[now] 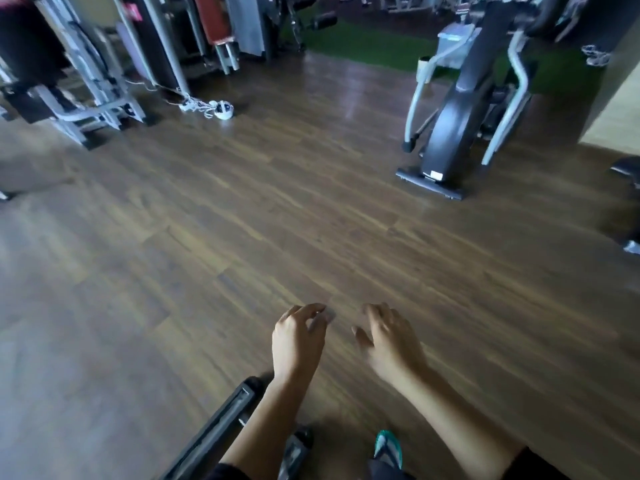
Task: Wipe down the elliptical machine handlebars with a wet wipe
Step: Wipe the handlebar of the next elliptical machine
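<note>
Neither hand is gripping anything: the left hand (297, 339) and the right hand (391, 341) hang side by side in the lower middle of the frame, close but not touching. Fingers are loosely curled and pointing down at the floor, and the palms are empty.

Right below them at the bottom edge there's a foot in a teal sandal (388, 445), and just to its left a dark metal bar (216, 433) runs diagonally under the left forearm (some bit of gym kit, can't tell what).

Then it's a big stretch of brown wood-look floor (242, 237) filling the middle of the shot, all a bit blurry.

Further back, the elliptical machine (453, 133) stands on the floor in the upper right, well apart from both hands. It has a dark body and pale curved arms (518, 69) on either side. Over in the upper left are grey weight machines (93, 81), with a small white round thing (224, 110) and some cords on the floor near them. A strip of green turf (367, 46) lies along the top centre.
</note>
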